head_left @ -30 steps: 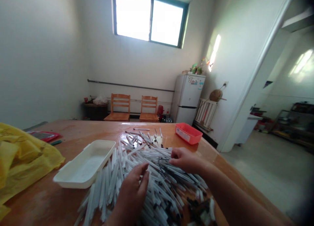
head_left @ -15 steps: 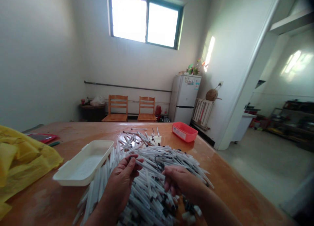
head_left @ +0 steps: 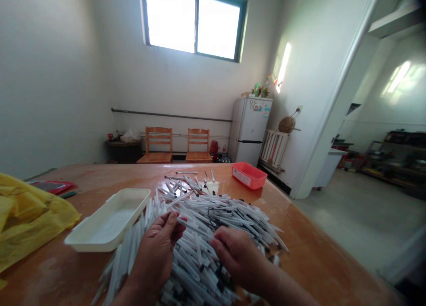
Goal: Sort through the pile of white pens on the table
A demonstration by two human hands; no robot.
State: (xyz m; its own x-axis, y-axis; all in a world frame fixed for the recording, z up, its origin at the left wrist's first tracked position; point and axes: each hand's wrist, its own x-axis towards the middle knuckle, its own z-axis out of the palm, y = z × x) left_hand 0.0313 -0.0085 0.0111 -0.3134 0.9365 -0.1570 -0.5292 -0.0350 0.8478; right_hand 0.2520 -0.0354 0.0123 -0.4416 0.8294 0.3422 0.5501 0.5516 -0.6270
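Note:
My left hand is closed, thumb and fingers pinching a slim whitish pen barrel that points right. My right hand is closed too, its fingertips close to the barrel's far end; whatever it grips is hidden by the fingers. Beneath and around both hands spreads a big heap of pen barrels, translucent white, many with black ends. Some dark thin pieces lie among them near my right hand.
A cream plastic tray lies left of the heap, beside a yellow plastic bag. At the back right of the wooden table stands a red plastic basket. Two chairs and a fridge stand beyond.
My right hand has moved left, toward the barrel in my left hand. The barrel now spans most of the gap between the hands. The view has shifted slightly.

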